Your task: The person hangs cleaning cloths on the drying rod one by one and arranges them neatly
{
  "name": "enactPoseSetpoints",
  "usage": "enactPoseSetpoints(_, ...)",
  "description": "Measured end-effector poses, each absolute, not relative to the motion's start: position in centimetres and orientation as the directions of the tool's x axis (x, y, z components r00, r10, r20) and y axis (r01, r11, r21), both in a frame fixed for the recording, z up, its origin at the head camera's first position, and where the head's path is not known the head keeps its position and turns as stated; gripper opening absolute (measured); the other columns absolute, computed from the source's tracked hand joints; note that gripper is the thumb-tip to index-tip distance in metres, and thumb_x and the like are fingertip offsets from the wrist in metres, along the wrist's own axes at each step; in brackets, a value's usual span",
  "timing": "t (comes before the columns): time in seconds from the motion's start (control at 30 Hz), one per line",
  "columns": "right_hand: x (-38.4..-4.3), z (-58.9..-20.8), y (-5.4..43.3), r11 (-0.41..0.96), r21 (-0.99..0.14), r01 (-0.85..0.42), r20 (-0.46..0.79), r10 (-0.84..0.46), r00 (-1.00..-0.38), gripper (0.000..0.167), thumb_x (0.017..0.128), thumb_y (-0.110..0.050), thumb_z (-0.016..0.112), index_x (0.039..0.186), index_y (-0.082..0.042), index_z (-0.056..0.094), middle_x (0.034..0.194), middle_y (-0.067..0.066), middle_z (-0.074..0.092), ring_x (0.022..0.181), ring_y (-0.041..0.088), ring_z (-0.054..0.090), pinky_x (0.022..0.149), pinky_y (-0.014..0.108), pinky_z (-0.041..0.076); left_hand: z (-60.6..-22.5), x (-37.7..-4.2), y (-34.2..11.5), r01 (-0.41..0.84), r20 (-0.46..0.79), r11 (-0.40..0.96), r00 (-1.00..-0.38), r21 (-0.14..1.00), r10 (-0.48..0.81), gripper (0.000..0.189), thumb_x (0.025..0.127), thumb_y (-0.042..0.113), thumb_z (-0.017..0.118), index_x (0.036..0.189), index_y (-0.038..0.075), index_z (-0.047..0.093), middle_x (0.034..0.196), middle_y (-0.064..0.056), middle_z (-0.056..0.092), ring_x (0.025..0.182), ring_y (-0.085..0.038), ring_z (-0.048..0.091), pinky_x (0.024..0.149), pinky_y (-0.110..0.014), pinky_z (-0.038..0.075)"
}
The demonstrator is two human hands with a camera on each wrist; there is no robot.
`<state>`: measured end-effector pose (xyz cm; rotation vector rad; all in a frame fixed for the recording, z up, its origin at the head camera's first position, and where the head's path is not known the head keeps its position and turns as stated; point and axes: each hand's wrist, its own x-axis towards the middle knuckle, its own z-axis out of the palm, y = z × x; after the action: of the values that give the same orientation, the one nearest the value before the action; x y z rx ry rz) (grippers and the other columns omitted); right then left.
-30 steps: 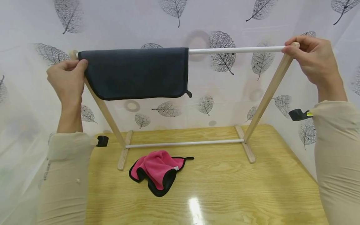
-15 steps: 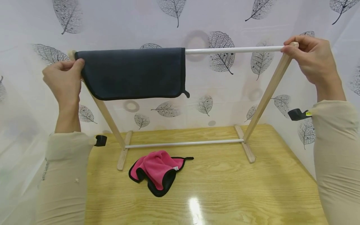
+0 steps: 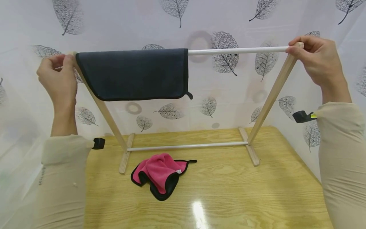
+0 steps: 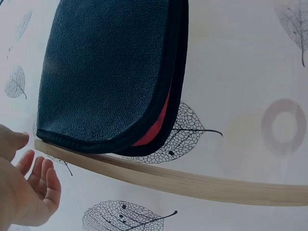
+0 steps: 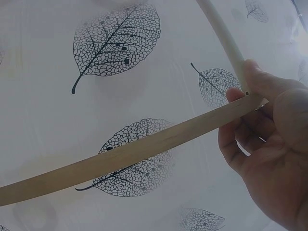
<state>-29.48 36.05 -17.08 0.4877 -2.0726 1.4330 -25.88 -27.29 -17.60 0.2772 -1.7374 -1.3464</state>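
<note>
A dark blue towel (image 3: 132,76) with black edging hangs folded over the top bar (image 3: 237,51) of a wooden rack, at its left end. In the left wrist view a strip of pink shows between the layers of the towel (image 4: 110,72). My left hand (image 3: 58,76) is beside the top of the left post (image 3: 101,108), its fingers loosely bent and holding nothing. The left wrist view shows a gap between that hand (image 4: 29,187) and the towel's corner. My right hand (image 3: 318,60) grips the top of the right post (image 3: 271,95), where the white bar meets it.
A crumpled pink cloth (image 3: 160,170) with black edging lies on the wooden table (image 3: 228,197), in front of the rack's lower bar (image 3: 188,146). The rack's feet (image 3: 249,148) stand near the table's back edge. Behind hangs a leaf-printed curtain (image 3: 177,117).
My left hand has let go of the towel's upper left corner and moved left. The towel has shifted slightly left along the bar. My right hand stays on the post.
</note>
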Motion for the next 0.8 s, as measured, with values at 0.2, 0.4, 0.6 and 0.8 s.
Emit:
enactPoseSetpoints(0.2,-29.3,-17.0,36.1,0.358,-0.728,-0.584,0.634,0.030,-0.772,0.021,0.096,-0.002,0.071,0.115,0.008,0.072,0.087,0.000,0.059,0.082,0.012,0.050,0.072,0.011,0.046,-17.7,-26.3,-28.5,0.354,0.409,0.209,-0.735,0.912,-0.540,0.039,0.101,0.032,0.069,0.136,0.015,0.068,0.128,0.003,0.064,0.107,-0.007,0.058,0.100,-0.024,0.040)
enactPoseSetpoints(0.4,-29.4,-17.0,36.1,0.350,-0.742,-0.572,0.620,0.034,-0.784,0.022,0.096,-0.002,0.072,0.117,0.006,0.073,0.088,0.001,0.060,0.084,0.012,0.051,0.073,0.011,0.047,-18.8,-26.8,-29.9,0.365,0.326,-0.005,-0.838,0.931,-0.437,0.031,0.097,0.035,0.073,0.117,0.012,0.079,0.099,0.002,0.068,0.090,-0.010,0.062,0.089,-0.019,0.046)
enactPoseSetpoints(0.6,-29.4,-16.9,36.1,0.334,-0.755,-0.565,0.611,0.044,-0.790,0.021,0.096,-0.002,0.072,0.115,0.005,0.074,0.088,0.000,0.062,0.084,0.011,0.053,0.074,0.011,0.047,-19.5,-27.2,-30.3,0.394,0.341,-0.062,-0.855,0.917,-0.392,0.031,0.095,0.036,0.075,0.110,0.009,0.081,0.098,0.000,0.068,0.088,-0.012,0.066,0.088,-0.019,0.050)
enactPoseSetpoints(0.8,-29.5,-16.8,36.0,0.317,-0.762,-0.565,0.609,0.053,-0.792,0.020,0.095,-0.002,0.073,0.114,0.004,0.075,0.087,0.000,0.063,0.082,0.011,0.053,0.073,0.011,0.047,-19.6,-27.2,-30.6,0.373,0.324,-0.061,-0.867,0.926,-0.380,0.035,0.094,0.038,0.075,0.116,0.010,0.080,0.104,0.000,0.066,0.089,-0.012,0.065,0.087,-0.016,0.050)
